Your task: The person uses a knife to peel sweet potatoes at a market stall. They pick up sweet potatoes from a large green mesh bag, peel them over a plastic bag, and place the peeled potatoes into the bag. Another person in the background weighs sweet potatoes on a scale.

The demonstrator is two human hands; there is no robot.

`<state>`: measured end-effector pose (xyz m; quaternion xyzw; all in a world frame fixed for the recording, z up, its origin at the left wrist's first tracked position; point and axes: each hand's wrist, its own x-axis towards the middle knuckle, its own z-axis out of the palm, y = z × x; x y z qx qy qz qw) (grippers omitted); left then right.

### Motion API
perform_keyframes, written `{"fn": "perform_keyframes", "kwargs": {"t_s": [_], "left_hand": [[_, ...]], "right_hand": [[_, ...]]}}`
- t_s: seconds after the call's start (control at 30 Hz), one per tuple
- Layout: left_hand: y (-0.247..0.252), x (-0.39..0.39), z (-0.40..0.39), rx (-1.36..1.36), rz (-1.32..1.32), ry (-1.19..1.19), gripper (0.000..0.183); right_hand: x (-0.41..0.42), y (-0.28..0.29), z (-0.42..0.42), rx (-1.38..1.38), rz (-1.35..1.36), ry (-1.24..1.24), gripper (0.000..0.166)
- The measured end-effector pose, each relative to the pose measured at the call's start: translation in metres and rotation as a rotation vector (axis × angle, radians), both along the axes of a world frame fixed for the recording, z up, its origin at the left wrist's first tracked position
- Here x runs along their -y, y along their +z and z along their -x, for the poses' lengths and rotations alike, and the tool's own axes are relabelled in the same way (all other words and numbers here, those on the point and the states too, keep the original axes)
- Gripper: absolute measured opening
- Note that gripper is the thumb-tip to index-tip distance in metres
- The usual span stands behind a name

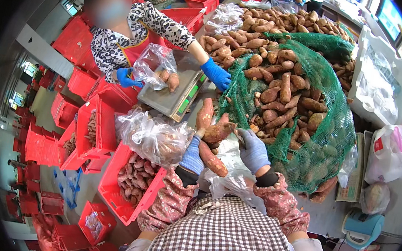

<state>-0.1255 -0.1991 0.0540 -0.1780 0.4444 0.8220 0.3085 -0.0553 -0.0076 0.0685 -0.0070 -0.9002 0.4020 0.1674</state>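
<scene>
My left hand (193,154), in a blue-grey knit glove, grips a large sweet potato (217,132) by one end. In my right hand (253,150), gloved alike, is a small knife (238,134), partly hidden by the fingers, its tip at the other end of that root. Two more sweet potatoes lie close by: an upright one (205,113) beyond my left hand and a long one (213,159) between my hands. A torn green mesh sack (336,113) full of sweet potatoes (285,88) rests just beyond my right hand.
Left of my hands sit a plastic-bagged bundle (153,135) and a red crate (108,185) of sweet potatoes. A co-worker's blue-gloved hand (216,74) reaches to the sack past a platform scale (167,100). A white crate (360,75) and a blue device (362,228) stand right.
</scene>
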Motion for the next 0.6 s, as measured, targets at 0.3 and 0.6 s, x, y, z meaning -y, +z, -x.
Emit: {"fn": "perform_keyframes", "kwargs": {"t_s": [0.3, 0.6], "left_hand": [[0.013, -0.002, -0.013, -0.193, 0.087, 0.084, 0.049], [0.017, -0.008, -0.022, -0.431, 0.219, -0.068, 0.043]], "right_hand": [[-0.043, -0.077, 0.02, 0.164, 0.032, -0.222, 0.028], [-0.013, 0.022, -0.005, 0.311, 1.145, 0.172, 0.041]]}}
